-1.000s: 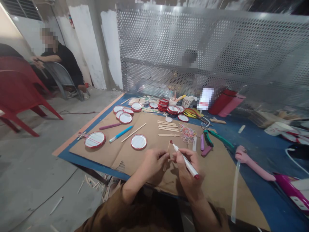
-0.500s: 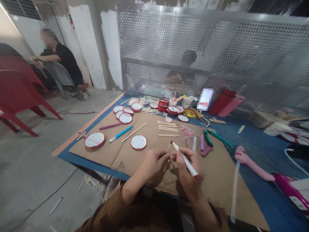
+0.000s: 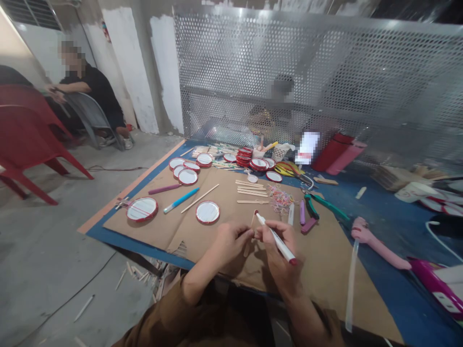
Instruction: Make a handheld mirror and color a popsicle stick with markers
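A narrow, flat wooden stick (image 3: 252, 221) stands tilted above the cardboard, its upper tip coloured deep red. The left hand (image 3: 231, 241) is pinched on it, thumb against fingers. The right hand (image 3: 284, 272) is closed around a white marker (image 3: 284, 248) with a red end, and its nib is at the stick's red tip. The two hands are close together, fingertips almost meeting. Since half a second ago the stick has kept its place, while the marker has slid very slightly left; the things around them lie as they did.

Beneath is brown, creased cardboard (image 3: 325, 270), torn near its front edge, spread over a smooth blue table (image 3: 379, 226). Just beyond the hands, flat wooden sticks (image 3: 252, 192) lie in a row beside a tangle of thin, multicoloured shreds (image 3: 281, 198). To the left are a round, pale disc (image 3: 207, 212) with a shiny red rim, a thin wooden rod (image 3: 200, 198), a blue pen (image 3: 182, 200) and a second red-rimmed disc (image 3: 142, 209) with red strands across it. To the right lie green-handled pliers (image 3: 311, 207) and a pink tool (image 3: 381, 248) with a translucent rod. Behind rises a perforated metal screen (image 3: 325, 67). Any print on the marker is too small to read.
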Demonstrator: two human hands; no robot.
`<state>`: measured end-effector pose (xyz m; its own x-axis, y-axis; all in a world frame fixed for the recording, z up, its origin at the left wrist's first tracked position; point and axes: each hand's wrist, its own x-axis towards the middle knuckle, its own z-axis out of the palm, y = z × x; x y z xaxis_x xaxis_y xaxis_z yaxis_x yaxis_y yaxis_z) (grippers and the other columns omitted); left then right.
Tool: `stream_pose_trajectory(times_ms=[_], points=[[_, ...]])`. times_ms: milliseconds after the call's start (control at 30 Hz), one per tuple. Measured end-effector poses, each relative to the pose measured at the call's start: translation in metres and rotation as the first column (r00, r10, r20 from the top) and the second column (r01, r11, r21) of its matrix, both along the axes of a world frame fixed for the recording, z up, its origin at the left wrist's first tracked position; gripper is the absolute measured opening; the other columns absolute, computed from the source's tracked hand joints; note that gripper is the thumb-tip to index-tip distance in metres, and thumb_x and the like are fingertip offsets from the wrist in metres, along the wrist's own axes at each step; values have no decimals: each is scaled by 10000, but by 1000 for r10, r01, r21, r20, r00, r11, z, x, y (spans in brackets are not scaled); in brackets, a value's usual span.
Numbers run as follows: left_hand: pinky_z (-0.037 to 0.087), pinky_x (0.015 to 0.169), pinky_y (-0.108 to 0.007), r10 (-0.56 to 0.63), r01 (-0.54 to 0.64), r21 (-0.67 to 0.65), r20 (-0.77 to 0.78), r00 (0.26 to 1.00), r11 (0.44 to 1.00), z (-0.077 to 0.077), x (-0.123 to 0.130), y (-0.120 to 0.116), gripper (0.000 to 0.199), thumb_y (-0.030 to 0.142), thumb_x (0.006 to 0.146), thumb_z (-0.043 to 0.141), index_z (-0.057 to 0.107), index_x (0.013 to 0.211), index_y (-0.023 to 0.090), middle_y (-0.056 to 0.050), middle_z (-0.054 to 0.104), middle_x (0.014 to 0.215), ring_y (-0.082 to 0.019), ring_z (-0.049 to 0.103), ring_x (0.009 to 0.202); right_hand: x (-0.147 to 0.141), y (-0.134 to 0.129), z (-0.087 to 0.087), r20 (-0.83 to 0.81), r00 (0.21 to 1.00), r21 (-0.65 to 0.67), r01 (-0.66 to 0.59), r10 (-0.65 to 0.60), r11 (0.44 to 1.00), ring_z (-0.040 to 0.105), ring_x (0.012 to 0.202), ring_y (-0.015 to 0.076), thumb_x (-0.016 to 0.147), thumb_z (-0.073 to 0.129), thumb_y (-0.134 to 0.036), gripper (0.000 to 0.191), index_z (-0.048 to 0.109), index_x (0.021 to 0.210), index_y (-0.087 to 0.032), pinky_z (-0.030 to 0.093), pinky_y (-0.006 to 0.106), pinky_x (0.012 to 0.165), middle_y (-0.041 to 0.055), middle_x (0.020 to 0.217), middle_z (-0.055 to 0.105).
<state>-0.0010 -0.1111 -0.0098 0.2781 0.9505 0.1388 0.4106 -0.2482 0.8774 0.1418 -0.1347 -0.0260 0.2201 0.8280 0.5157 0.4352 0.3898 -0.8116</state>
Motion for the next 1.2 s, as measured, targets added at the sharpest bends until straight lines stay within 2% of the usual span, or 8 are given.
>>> stream_pose_trajectory(times_ms=[167, 367, 633, 900, 1033, 1200], points=[[335, 588, -228, -12, 12, 4, 3, 1000, 1000, -2, 0, 1, 297, 252, 877, 501, 656, 648, 145, -28, 637, 632, -144, 544, 633, -1, 1, -1, -9, 999, 7, 33, -33, 999, 699, 693, 164, 909, 605, -381, 200, 588, 1023, -216, 570, 288, 650, 20, 814, 706], [336, 585, -229, -7, 7, 12, 18, 1000, 1000, -2, 0, 1, 290, 258, 879, 504, 664, 666, 144, -26, 638, 641, -140, 537, 627, -1, 0, -1, -10, 1000, -25, 0, 0, 1000, 696, 672, 165, 909, 598, -391, 203, 590, 992, -206, 564, 271, 602, 24, 789, 703], [342, 594, -229, -2, 2, -3, 3, 1000, 1000, 0, 0, 0, 307, 263, 882, 491, 657, 652, 145, -28, 635, 638, -143, 540, 635, -1, 2, -2, -29, 999, 19, 24, -24, 1000, 712, 698, 171, 906, 600, -384, 211, 595, 1024, -209, 579, 298, 657, 30, 820, 708], [337, 583, -226, -4, 4, -9, -5, 1000, 1000, 1, 0, 0, 301, 247, 875, 497, 630, 624, 150, -18, 615, 611, -140, 531, 623, -1, -2, 4, -13, 1000, 10, 11, -11, 1000, 690, 662, 144, 908, 598, -364, 168, 600, 983, -214, 563, 253, 614, 3, 768, 687], [349, 592, -225, -5, 5, 3, -9, 1000, 1000, 0, 0, 0, 301, 249, 876, 501, 641, 628, 152, -22, 633, 624, -144, 543, 635, -1, -1, 2, -24, 1000, 6, 17, -17, 1000, 705, 701, 158, 905, 600, -378, 204, 600, 1023, -212, 570, 270, 635, 24, 834, 708], [350, 591, -228, -9, 9, 8, -4, 1000, 1000, 0, 0, 1, 301, 249, 879, 495, 657, 643, 155, -26, 647, 629, -145, 547, 632, 0, 2, -1, -31, 999, 8, 9, -9, 1000, 703, 695, 163, 903, 606, -378, 215, 594, 1032, -206, 576, 291, 655, 26, 819, 703]])
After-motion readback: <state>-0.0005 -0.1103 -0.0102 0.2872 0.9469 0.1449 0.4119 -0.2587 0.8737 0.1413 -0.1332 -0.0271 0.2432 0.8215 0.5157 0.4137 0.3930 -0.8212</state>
